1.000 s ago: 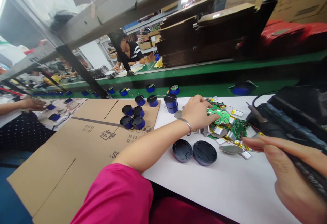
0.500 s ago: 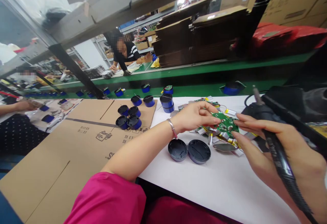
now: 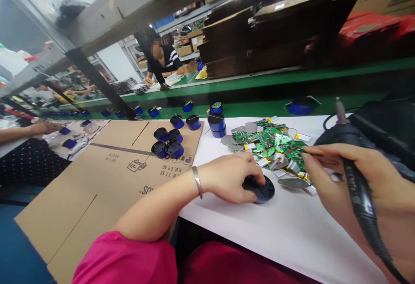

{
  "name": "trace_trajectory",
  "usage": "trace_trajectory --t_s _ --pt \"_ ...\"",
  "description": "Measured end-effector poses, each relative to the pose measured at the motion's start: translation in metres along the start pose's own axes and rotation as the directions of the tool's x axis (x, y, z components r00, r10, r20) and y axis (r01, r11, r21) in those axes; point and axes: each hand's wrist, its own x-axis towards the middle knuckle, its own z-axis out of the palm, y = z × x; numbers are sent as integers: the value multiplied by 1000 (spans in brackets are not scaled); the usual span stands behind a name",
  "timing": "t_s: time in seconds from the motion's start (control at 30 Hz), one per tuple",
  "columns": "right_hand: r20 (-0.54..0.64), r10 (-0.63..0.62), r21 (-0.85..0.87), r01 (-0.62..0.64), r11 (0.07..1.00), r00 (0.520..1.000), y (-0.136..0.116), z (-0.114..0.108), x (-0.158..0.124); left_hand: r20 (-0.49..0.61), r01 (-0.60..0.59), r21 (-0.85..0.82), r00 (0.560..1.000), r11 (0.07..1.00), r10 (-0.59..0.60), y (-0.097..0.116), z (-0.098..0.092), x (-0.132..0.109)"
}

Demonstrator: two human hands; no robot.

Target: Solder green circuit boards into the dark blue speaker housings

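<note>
My left hand (image 3: 235,178), with a silver bracelet at the wrist, has its fingers curled on a round black cup (image 3: 265,191) on the white work surface. Another cup seems hidden beneath the hand. My right hand (image 3: 363,180) holds a black soldering iron (image 3: 356,189) across the palm, its metal tip pointing up and away. The thumb and forefinger of that hand pinch at the edge of a green circuit board (image 3: 293,146). Around it lies a heap of green boards (image 3: 269,139), with silver batteries and round metal discs.
Several blue-black cups (image 3: 175,148) stand on the brown cardboard (image 3: 119,189) at the left, and two are stacked beside the heap. More sit along the green belt (image 3: 253,111). A person (image 3: 162,59) leans over beyond the belt; another's arm (image 3: 29,132) reaches in at far left.
My left hand has left the circuit board and come down and nearer onto the black cups. My right hand stays near the heap with the iron. The view has shifted slightly.
</note>
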Motion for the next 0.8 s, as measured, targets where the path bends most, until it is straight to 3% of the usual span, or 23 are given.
trace_trajectory --t_s 0.07,0.13,0.27,0.37,0.47,0.7,0.8 --pt "-7 -11 -5 11 1000 1000 -7 6 -1 39 -4 84 999 996 0 3 7 -7" --pt "19 -26 22 25 999 999 -17 10 -7 9 14 75 1000 997 -15 5 16 -9" --pt "87 -54 70 48 996 995 -33 7 -27 -116 114 -113 985 987 -127 8 25 -10" --pt "175 -26 153 0 988 984 -38 -3 -41 -181 220 -297 943 929 -281 7 28 -12" --pt "246 -12 224 -45 974 969 -40 -11 -51 -220 248 -393 910 885 -353 6 31 -13" --pt "258 40 185 -90 979 965 -45 -9 -63 -270 234 -337 904 912 -332 12 36 -16" --pt "246 16 191 -65 979 969 -43 -6 -64 -229 291 -322 899 901 -372 14 39 -18"
